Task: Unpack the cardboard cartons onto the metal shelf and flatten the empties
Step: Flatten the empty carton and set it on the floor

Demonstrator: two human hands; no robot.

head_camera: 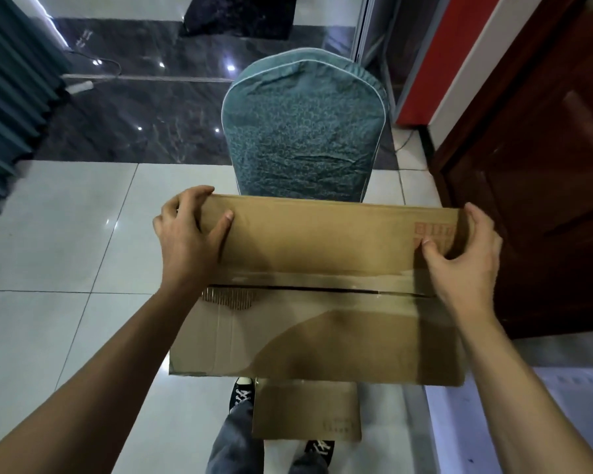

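Plain brown carton (pixel 315 254), faded red print block (pixel 433 234) at right end. Teal chair cover (pixel 301 131), mottled pattern, pale piping. Glossy white floor tiles (pixel 66 234); dark grey veined marble band (pixel 144 107). Dark red-brown door (pixel 544 200). My sneakers (pixel 242 393) black, white laces; my jeans (pixel 233 443) grey-blue.

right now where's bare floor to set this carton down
The widest bare patch is the white tile floor left of the carton, bordered by the teal curtain and the chair. It is crowded elsewhere: chair straight ahead, wooden door on the right, and a smaller cardboard piece with the shoes underneath.
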